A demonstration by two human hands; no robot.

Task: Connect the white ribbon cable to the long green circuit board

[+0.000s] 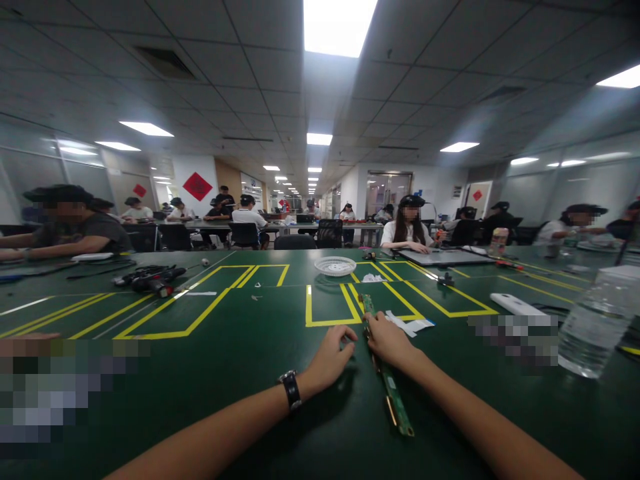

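A long, narrow green circuit board lies lengthwise in front of me, its near end pointing towards me. My right hand is closed around its upper part, and the fingers hide a stretch of it. Copper-coloured strips show along the board's near half. Just left of the board, my left hand hovers over the table with nothing in it, fingers loosely curved and apart from the thumb. A black watch is on the left wrist. Crumpled white paper or tape lies beyond my right hand.
On the green table, yellow tape marks out rectangles. A white basket stands ahead. Black and red tools lie left. To the right are a white power-bank-like block and a clear water container. A person sits opposite.
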